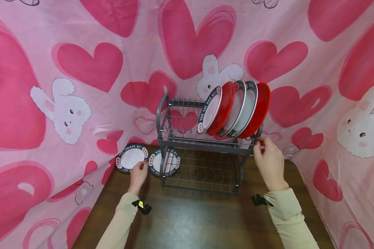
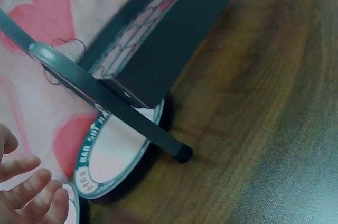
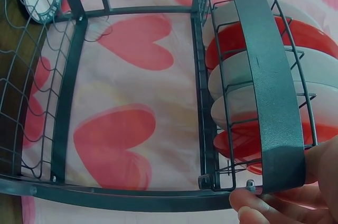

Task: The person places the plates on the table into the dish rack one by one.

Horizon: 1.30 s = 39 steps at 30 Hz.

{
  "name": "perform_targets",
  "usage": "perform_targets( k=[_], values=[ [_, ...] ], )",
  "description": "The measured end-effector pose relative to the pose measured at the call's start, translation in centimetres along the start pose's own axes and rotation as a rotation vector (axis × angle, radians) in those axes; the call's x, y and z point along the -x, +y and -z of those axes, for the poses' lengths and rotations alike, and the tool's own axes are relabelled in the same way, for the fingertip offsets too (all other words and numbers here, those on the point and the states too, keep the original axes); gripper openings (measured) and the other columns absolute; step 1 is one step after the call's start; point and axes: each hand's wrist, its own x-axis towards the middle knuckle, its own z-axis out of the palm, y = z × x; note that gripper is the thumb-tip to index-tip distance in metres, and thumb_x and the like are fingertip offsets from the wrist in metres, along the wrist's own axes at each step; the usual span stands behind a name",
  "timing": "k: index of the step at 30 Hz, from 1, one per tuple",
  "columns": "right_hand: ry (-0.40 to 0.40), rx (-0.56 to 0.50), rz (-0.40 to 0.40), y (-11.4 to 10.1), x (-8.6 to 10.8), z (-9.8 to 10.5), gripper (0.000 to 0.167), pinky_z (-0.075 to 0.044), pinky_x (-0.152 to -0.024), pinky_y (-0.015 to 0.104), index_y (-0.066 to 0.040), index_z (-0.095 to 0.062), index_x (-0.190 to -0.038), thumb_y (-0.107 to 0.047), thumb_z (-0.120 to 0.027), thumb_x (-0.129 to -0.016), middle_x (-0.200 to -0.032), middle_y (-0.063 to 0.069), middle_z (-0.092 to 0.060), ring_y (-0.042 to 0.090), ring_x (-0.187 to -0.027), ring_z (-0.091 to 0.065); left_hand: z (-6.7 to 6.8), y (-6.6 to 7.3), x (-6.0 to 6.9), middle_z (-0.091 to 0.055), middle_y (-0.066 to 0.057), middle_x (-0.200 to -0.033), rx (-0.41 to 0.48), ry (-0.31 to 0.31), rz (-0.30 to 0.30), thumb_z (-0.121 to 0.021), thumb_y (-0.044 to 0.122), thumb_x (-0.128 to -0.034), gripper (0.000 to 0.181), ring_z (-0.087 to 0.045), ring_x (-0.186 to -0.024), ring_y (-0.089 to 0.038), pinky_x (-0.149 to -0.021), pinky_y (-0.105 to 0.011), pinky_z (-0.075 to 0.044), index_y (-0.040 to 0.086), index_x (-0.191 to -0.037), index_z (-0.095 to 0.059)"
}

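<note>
A dark two-tier dish rack stands at the back of the table. On its upper tier, several plates lean upright: white ones with dark lettered rims and red ones. My right hand grips the front right corner of that tier; in the right wrist view, thumb and fingers pinch the end of its front bar. Left of the rack, my left hand hovers by a flat white plate, its relaxed fingers holding nothing. Another white plate lies partly behind the rack's left leg.
The brown wooden table stretches in front of the rack. A pink cloth with hearts and rabbits hangs behind and along both sides. The lower tier has wavy wire dividers.
</note>
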Motion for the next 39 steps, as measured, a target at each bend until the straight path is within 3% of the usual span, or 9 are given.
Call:
perform_targets(
  k=[10,16,30,32,34,37,39],
  values=[
    [-0.010,-0.014,0.013,0.1,0.0,-0.1,0.024,-0.056,-0.075,0.061,0.005,-0.065,-0.115,-0.012,-0.056,-0.102,-0.103,0.027,-0.072,0.044,-0.087,-0.069,-1.4,-1.2,-0.4,-0.068,-0.024,-0.103,-0.037,-0.010,0.054,-0.053,0.018,-0.1030,0.033,-0.061,-0.098,-0.041,-0.089,-0.050,-0.046,-0.006,-0.117,-0.068],
    [-0.031,-0.004,0.001,0.0,-0.1,0.0,0.024,-0.057,-0.075,0.061,0.005,-0.065,-0.115,-0.013,-0.056,-0.102,-0.103,0.027,-0.072,0.043,-0.087,-0.069,-2.2,-1.8,-0.8,-0.070,-0.027,-0.107,-0.064,-0.027,0.052,-0.055,0.017,-0.1009,0.030,-0.063,-0.104,-0.044,-0.093,-0.054,-0.047,-0.007,-0.115,-0.067],
    [-0.054,-0.004,-0.010,-0.1,-0.2,0.3,0.023,-0.056,-0.076,0.059,0.004,-0.065,-0.116,-0.011,-0.055,-0.101,-0.101,0.026,-0.072,0.042,-0.087,-0.069,-3.9,-3.6,-1.2,-0.067,-0.031,-0.111,-0.075,-0.004,0.185,-0.062,0.022,-0.0957,0.034,-0.062,-0.109,-0.050,-0.097,-0.054,-0.047,-0.008,-0.111,-0.059],
    [-0.051,-0.006,-0.008,-0.1,-0.2,0.2,0.023,-0.055,-0.076,0.059,0.004,-0.065,-0.115,-0.011,-0.056,-0.101,-0.101,0.026,-0.072,0.042,-0.087,-0.069,-4.0,-3.8,-1.2,-0.068,-0.029,-0.105,-0.058,-0.004,0.217,-0.062,0.023,-0.0960,0.033,-0.067,-0.101,-0.047,-0.092,-0.050,-0.052,-0.008,-0.108,-0.060],
    [-0.045,-0.006,-0.003,-0.1,-0.2,0.2,0.022,-0.055,-0.076,0.059,0.004,-0.065,-0.115,-0.011,-0.056,-0.101,-0.100,0.026,-0.072,0.042,-0.087,-0.069,-4.0,-4.0,-1.3,-0.071,-0.024,-0.092,-0.043,-0.012,0.249,-0.061,0.024,-0.0965,0.032,-0.073,-0.083,-0.038,-0.081,-0.042,-0.056,-0.007,-0.105,-0.061],
    [-0.035,-0.009,0.001,-0.1,-0.2,0.2,0.022,-0.055,-0.077,0.059,0.004,-0.065,-0.114,-0.010,-0.056,-0.101,-0.100,0.026,-0.072,0.042,-0.087,-0.069,-4.0,-4.2,-1.5,-0.069,-0.012,-0.071,0.011,-0.036,0.300,-0.061,0.024,-0.0976,0.030,-0.068,-0.055,-0.020,-0.061,-0.028,-0.054,-0.006,-0.102,-0.062],
    [-0.033,-0.010,-0.001,-0.1,-0.2,0.2,0.022,-0.055,-0.077,0.059,0.004,-0.065,-0.114,-0.010,-0.055,-0.101,-0.099,0.026,-0.071,0.043,-0.087,-0.069,-4.0,-4.4,-1.6,-0.066,-0.005,-0.062,0.071,-0.057,0.339,-0.062,0.022,-0.0979,0.029,-0.062,-0.048,-0.008,-0.053,-0.022,-0.051,-0.006,-0.102,-0.061]
  ],
)
